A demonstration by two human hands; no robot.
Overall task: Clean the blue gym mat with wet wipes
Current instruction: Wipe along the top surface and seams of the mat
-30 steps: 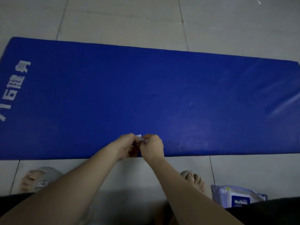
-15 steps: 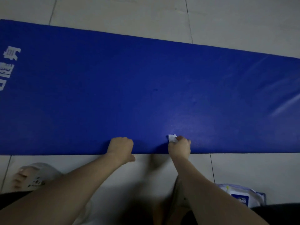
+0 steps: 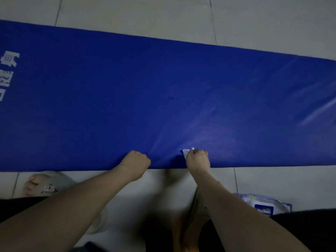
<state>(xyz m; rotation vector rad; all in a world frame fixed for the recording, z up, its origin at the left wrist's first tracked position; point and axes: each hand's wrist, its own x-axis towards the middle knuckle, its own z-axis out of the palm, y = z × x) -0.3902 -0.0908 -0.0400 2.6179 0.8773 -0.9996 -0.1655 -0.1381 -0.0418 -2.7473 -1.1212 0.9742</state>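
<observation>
The blue gym mat (image 3: 163,91) lies across the tiled floor, with white lettering at its left end. My right hand (image 3: 197,160) holds a small white wet wipe (image 3: 187,152) pressed on the mat near its front edge; only a corner of the wipe shows past my fingers. My left hand (image 3: 135,161) is curled into a fist at the mat's front edge, a short way left of the right hand; whether it grips the mat's edge is hidden.
A pack of wet wipes (image 3: 261,204) lies on the floor tiles (image 3: 163,13) at the lower right, beside my right forearm. My foot in a grey slipper (image 3: 45,184) is at the lower left, just in front of the mat.
One second ago both hands were together handling the wipe. They have parted: the right hand carried the wipe right onto the mat, the left hand settled at the mat's front edge.
</observation>
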